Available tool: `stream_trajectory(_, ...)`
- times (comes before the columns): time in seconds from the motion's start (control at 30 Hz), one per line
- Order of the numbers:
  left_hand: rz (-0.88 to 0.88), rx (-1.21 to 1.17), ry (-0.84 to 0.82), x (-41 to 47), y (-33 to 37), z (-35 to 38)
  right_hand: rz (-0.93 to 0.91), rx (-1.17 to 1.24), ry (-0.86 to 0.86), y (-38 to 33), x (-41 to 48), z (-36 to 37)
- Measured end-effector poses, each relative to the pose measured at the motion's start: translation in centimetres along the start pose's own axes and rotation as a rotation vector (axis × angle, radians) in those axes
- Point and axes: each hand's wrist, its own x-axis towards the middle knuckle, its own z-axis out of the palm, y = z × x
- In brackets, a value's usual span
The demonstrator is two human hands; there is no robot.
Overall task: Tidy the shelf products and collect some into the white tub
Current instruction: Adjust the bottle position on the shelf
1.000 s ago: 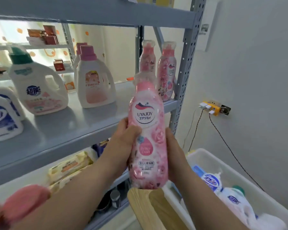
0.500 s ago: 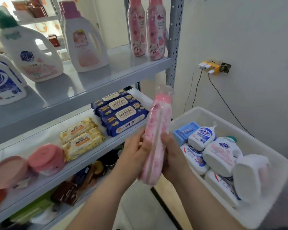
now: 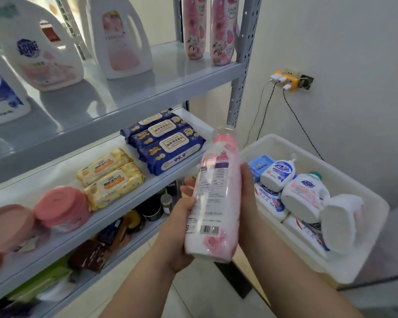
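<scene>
On the shelf [image 3: 147, 90], white detergent jugs [image 3: 48, 53] stand on the upper board, with two upright pink bottles [image 3: 208, 31] at its right end. Below lie pink lidded tubs [image 3: 62, 208], yellow wipe packs [image 3: 112, 177] and blue wipe packs [image 3: 168, 143]. The left hand [image 3: 182, 230] and right hand [image 3: 247, 203] grasp a pink bottle [image 3: 214, 203] between them, tilted, just left of the white tub [image 3: 372, 235]. Inside the tub are white detergent bottles [image 3: 301, 196] on their sides and a blue pack [image 3: 260, 164].

Pink, white, navy, yellow and grey are shown.
A pink bottle [image 3: 214, 203] is patterned with roses; a white tub [image 3: 354, 267], navy wipe packs [image 3: 170, 145], yellow wipe packs [image 3: 110, 177] and a grey shelf [image 3: 147, 95] are seen.
</scene>
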Motion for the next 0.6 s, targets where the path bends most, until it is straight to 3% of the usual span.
stream_trajectory(0.17,-0.002,0.148,-0.111,-1.0,1.3,-3.9,-0.039,-0.069,-0.078,2.3,0.3,2.2)
stream_trajectory(0.23,0.002,0.214,-0.105,-0.6,1.7,-5.5,-0.106,-0.253,-0.043,2.4,0.7,3.8)
stream_trajectory(0.3,-0.079,0.127,-0.106,-0.7,1.8,-6.9,-0.176,-0.455,-0.027,2.8,0.9,4.9)
stream_trajectory(0.4,-0.194,-0.129,-0.403,-1.2,1.3,-9.0,-0.166,-0.528,0.028,3.8,0.4,6.5)
stream_trajectory(0.5,-0.197,-0.305,-0.667,-1.4,0.8,-10.8,-0.193,-0.576,0.090,4.9,-0.2,6.9)
stream_trajectory(0.6,-0.180,-0.261,-0.659,-2.3,1.3,-12.0,-0.198,-0.592,0.136,6.6,-0.6,7.5)
